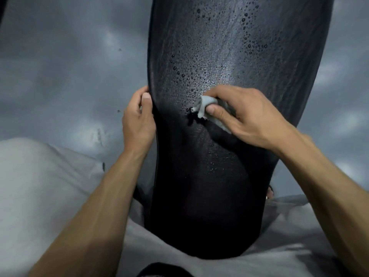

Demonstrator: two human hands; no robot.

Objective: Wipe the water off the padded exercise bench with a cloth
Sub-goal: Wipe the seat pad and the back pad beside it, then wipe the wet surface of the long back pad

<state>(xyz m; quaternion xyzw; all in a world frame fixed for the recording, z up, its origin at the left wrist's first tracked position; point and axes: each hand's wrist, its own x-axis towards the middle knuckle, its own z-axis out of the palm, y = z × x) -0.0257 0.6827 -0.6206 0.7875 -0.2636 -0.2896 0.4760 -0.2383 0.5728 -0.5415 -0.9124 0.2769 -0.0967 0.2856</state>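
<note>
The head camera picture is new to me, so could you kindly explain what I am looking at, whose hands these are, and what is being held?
There is no machine here: a person wears one wide-angle camera on the head, looking forward and down, so both bare arms reach in from the bottom of the picture. The wide lens bends straight edges, which is why the long black shape bulges. That shape is a padded exercise bench, running away from the person. Water droplets bead on its far part; the near part looks darker, with only a few drops. The left hand grips the bench's left edge, thumb on top. The right hand holds a small grey cloth, bunched between thumb and fingers, against the padding just beside a dark wet patch. Around the bench is a grey floor.
</note>
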